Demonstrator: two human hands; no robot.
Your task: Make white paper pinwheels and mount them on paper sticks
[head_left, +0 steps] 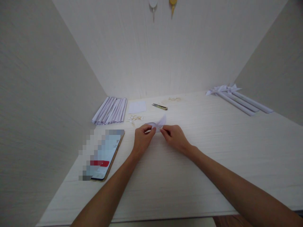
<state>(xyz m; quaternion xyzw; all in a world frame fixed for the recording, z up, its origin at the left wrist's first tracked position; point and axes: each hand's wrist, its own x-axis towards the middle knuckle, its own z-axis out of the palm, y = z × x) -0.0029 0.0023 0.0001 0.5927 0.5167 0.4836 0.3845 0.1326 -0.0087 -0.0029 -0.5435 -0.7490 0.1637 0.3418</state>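
Note:
A small white paper pinwheel (162, 121), its corners curled inward, is held just above the white table. My left hand (143, 137) is closed on its left side, thumb and fingers pinching the paper. On the other side, my right hand (174, 135) is closed with its fingertips at the pinwheel's lower right edge. The fingertips partly cover the paper's centre, and whether a small piece is also pinched there cannot be made out. Just beyond my left hand lie several cotton swab pieces (136, 118). A pair of thread snips (159, 107) rests behind the pinwheel.
Rolled paper sticks (110, 110) lie bundled at the back left, beside a square paper sheet (137, 107). A phone (106, 156) lies at the left. Paper pinwheels on sticks (238, 102) lie at the back right. Small pale pieces (174, 99) are near the back wall.

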